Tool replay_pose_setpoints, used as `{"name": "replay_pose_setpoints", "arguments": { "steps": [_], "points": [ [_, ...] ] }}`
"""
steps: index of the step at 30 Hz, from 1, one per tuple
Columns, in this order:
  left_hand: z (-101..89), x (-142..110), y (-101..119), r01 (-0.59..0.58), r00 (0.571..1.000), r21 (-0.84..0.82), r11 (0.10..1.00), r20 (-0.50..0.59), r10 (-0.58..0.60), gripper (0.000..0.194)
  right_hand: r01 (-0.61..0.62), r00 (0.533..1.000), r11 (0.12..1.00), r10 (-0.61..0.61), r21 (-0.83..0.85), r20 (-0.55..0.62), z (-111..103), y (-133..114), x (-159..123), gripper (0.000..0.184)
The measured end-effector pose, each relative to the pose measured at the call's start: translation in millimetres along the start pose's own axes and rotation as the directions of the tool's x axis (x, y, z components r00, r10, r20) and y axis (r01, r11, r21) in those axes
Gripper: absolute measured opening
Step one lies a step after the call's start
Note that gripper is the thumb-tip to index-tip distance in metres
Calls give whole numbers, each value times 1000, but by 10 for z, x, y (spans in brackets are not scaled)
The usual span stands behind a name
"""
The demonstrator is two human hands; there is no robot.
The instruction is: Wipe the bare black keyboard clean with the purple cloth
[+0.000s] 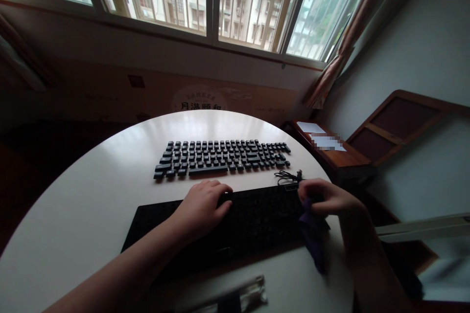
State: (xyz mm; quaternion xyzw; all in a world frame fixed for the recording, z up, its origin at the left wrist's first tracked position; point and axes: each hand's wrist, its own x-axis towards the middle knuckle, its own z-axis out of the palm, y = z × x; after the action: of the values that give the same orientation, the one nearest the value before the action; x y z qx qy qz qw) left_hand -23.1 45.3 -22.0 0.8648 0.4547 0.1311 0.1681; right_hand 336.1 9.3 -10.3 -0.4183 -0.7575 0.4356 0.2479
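A black keyboard base without its keycaps lies across the near part of a round white table. My left hand rests over its upper edge, left of the middle. Thumb and index finger close around a small dark thing, too dim against the base to name. At the base's upper right corner, my right hand is closed on a dark purple cloth, which hangs down over the right end. Beyond the base, loose black keycaps stand in rows laid out like a keyboard.
A coiled black cable lies by the base's upper right corner. A clear-and-dark packet sits at the near edge. Right of the table are a wooden chair with papers on it. Windows run along the far wall.
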Motion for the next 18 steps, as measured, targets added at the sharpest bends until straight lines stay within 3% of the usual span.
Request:
{"name": "replay_pose_setpoints", "arguments": {
  "steps": [3, 7, 9, 13, 15, 18],
  "points": [
    [0, 3, 3, 3, 1000, 4, 1000, 1, -3, 30, -86, 995, 985, 79, -146, -57, 28, -43, 93, 26],
    [8, 16, 2, -6, 1000, 4, 1000, -1, 6, 30, -135, 988, 949, 107, -286, -113, 69, -73, 140, 11],
    [13, 20, -3, -10, 1000, 4, 1000, -3, 10, 30, -152, 984, 931, 111, -331, -138, 91, -83, 136, 16],
    [17, 10, -8, -12, 1000, 3, 1000, -9, 12, 31, -228, 964, 877, 141, -422, -227, 157, -83, 155, 50],
    [16, 7, -6, -12, 1000, 5, 1000, -7, 12, 31, -256, 955, 846, 148, -467, -255, 194, -68, 191, 48],
    [16, 7, -3, -12, 1000, 14, 1000, -2, 12, 32, -294, 942, 812, 157, -505, -296, 248, -40, 260, 31]
  ]
}}
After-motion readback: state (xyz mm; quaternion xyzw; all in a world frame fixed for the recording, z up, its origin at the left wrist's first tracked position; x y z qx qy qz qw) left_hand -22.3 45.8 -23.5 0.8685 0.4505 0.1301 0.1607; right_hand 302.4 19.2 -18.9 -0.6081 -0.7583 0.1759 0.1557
